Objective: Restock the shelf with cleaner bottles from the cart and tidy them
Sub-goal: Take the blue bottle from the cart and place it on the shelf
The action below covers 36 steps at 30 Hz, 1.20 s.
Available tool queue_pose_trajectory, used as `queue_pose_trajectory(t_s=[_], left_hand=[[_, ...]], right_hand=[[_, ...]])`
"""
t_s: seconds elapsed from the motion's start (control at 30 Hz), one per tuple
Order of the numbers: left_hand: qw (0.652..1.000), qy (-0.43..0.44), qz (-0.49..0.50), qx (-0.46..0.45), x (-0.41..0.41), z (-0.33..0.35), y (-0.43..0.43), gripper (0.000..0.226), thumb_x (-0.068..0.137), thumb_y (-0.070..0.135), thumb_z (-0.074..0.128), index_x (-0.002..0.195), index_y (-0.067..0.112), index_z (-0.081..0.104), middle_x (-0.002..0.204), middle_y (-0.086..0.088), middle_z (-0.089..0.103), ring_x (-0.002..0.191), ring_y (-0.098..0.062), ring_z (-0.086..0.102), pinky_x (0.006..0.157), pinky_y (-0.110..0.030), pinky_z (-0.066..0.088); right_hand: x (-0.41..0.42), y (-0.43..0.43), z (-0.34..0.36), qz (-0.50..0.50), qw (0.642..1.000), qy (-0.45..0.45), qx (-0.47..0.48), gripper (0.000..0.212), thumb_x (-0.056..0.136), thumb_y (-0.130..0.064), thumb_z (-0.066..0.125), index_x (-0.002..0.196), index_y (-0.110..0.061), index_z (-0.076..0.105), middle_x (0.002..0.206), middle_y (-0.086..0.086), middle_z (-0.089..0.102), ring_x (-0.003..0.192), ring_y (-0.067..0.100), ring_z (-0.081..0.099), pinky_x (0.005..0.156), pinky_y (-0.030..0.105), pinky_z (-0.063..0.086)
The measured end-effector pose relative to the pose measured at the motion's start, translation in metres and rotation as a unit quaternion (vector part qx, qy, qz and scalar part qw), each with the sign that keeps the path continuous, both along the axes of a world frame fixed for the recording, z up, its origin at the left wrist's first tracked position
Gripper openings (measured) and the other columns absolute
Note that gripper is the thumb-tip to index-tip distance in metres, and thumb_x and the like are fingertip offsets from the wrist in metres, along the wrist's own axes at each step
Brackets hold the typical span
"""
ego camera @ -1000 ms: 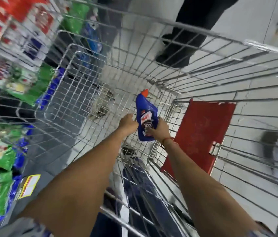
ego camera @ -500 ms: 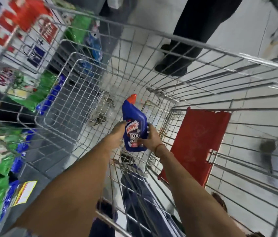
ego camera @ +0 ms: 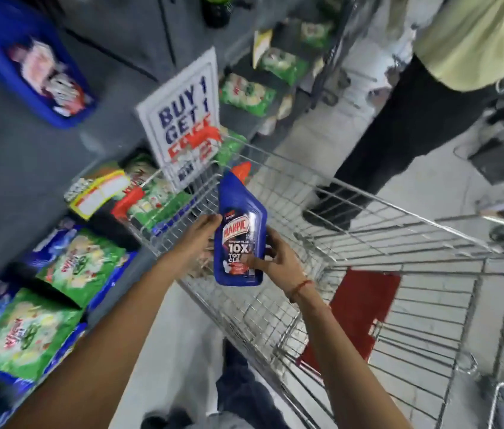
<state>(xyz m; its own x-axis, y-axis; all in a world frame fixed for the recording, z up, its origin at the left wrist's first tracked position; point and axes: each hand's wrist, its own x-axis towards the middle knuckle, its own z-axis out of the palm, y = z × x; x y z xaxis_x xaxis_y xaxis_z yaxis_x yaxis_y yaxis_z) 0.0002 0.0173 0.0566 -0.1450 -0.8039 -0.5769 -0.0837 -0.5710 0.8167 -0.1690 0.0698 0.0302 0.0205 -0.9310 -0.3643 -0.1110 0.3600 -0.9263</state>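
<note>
A blue cleaner bottle with an orange-red cap and a red label is held upright above the wire cart, over its left rim. My left hand grips the bottle's left side. My right hand holds its lower right side, fingers across the label. The cart basket below looks bare apart from a red flap at its near end. The grey shelf unit stands to the left.
Green and blue detergent bags fill the low shelves at left. A "Buy 1 Get 1" sign sticks out beside the cart's far corner. A person in black trousers stands just beyond the cart. Pale floor shows at right.
Both hands have lifted the bottle up out of the cart basket and toward the left. My view has swung up toward the shelf and sign.
</note>
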Motion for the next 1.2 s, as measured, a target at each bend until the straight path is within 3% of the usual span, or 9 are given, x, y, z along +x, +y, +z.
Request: queue_pose_trajectory(t_s=[0.17, 0.27, 0.37, 0.5, 0.6, 0.83, 1.0, 1.1, 1.2], left_hand=[[0.985, 0.010, 0.087, -0.152, 0.082, 0.062, 0.010, 0.012, 0.092, 0.018, 0.051, 0.086, 0.022, 0.061, 0.074, 0.010, 0.068, 0.065, -0.004, 0.063, 0.057, -0.017, 0.053], [0.964, -0.022, 0.142, -0.225, 0.141, 0.096, 0.018, 0.012, 0.091, 0.016, 0.055, 0.088, 0.024, 0.063, 0.067, 0.020, 0.071, 0.062, 0.009, 0.062, 0.056, -0.009, 0.050], [0.937, -0.043, 0.208, -0.278, 0.198, 0.121, 0.025, 0.014, 0.090, 0.011, 0.056, 0.102, 0.014, 0.061, 0.081, 0.009, 0.067, 0.065, 0.008, 0.061, 0.066, -0.011, 0.051], [0.911, -0.063, 0.248, -0.323, 0.248, 0.131, 0.035, 0.030, 0.090, 0.000, 0.050, 0.118, -0.010, 0.051, 0.099, -0.007, 0.062, 0.075, 0.005, 0.061, 0.078, -0.017, 0.052], [0.897, -0.072, 0.270, -0.342, 0.277, 0.128, 0.041, 0.033, 0.090, -0.006, 0.046, 0.122, -0.013, 0.047, 0.106, -0.010, 0.059, 0.083, -0.002, 0.060, 0.088, -0.024, 0.049], [0.882, -0.098, 0.287, -0.361, 0.306, 0.106, 0.021, 0.036, 0.088, -0.005, 0.052, 0.123, -0.004, 0.048, 0.110, -0.002, 0.059, 0.084, 0.012, 0.063, 0.077, -0.008, 0.050], [0.875, -0.121, 0.297, -0.361, 0.314, 0.090, 0.010, 0.035, 0.084, 0.008, 0.063, 0.118, 0.013, 0.053, 0.109, -0.002, 0.066, 0.093, 0.004, 0.065, 0.083, -0.016, 0.052], [0.885, -0.141, 0.301, -0.325, 0.311, 0.070, 0.012, 0.048, 0.075, 0.009, 0.073, 0.117, 0.015, 0.051, 0.111, -0.006, 0.065, 0.096, -0.009, 0.065, 0.092, -0.033, 0.051], [0.887, -0.182, 0.299, -0.302, 0.305, 0.050, 0.014, 0.066, 0.065, 0.010, 0.082, 0.122, 0.015, 0.048, 0.108, 0.000, 0.065, 0.098, -0.011, 0.062, 0.090, -0.019, 0.048]], right_hand=[[0.075, -0.032, 0.056, 0.084, 0.992, -0.036, -0.090, 0.063, 0.071, 0.002, 0.075, 0.123, -0.023, 0.050, 0.112, 0.000, 0.064, 0.088, 0.001, 0.064, 0.070, 0.015, 0.055], [0.134, -0.052, 0.084, 0.125, 0.979, -0.050, -0.155, 0.066, 0.067, 0.010, 0.074, 0.116, -0.027, 0.050, 0.109, -0.002, 0.062, 0.089, 0.000, 0.063, 0.083, 0.031, 0.056], [0.196, -0.069, 0.106, 0.180, 0.957, -0.072, -0.216, 0.072, 0.065, 0.010, 0.073, 0.123, -0.025, 0.046, 0.115, -0.002, 0.059, 0.097, 0.005, 0.060, 0.091, 0.038, 0.049], [0.262, -0.085, 0.109, 0.232, 0.937, -0.087, -0.248, 0.080, 0.068, 0.015, 0.070, 0.137, -0.002, 0.032, 0.129, 0.006, 0.048, 0.106, 0.001, 0.056, 0.093, 0.019, 0.048], [0.300, -0.093, 0.107, 0.260, 0.927, -0.079, -0.257, 0.080, 0.069, 0.013, 0.070, 0.137, -0.003, 0.032, 0.130, 0.009, 0.049, 0.103, -0.006, 0.058, 0.092, 0.016, 0.048], [0.335, -0.132, 0.098, 0.272, 0.924, 0.002, -0.269, 0.077, 0.070, 0.003, 0.075, 0.136, -0.001, 0.035, 0.132, 0.022, 0.053, 0.118, 0.027, 0.054, 0.104, 0.054, 0.043], [0.339, -0.146, 0.102, 0.296, 0.914, 0.015, -0.278, 0.074, 0.073, 0.002, 0.073, 0.136, -0.005, 0.035, 0.128, 0.018, 0.055, 0.115, 0.027, 0.057, 0.101, 0.046, 0.047], [0.325, -0.149, 0.099, 0.280, 0.916, 0.022, -0.286, 0.068, 0.070, -0.001, 0.077, 0.130, -0.006, 0.044, 0.115, 0.012, 0.060, 0.102, 0.016, 0.058, 0.090, 0.019, 0.051], [0.291, -0.166, 0.091, 0.100, 0.919, 0.056, -0.377, 0.048, 0.062, -0.010, 0.084, 0.103, -0.011, 0.060, 0.099, 0.008, 0.060, 0.086, 0.021, 0.060, 0.080, 0.030, 0.050]])
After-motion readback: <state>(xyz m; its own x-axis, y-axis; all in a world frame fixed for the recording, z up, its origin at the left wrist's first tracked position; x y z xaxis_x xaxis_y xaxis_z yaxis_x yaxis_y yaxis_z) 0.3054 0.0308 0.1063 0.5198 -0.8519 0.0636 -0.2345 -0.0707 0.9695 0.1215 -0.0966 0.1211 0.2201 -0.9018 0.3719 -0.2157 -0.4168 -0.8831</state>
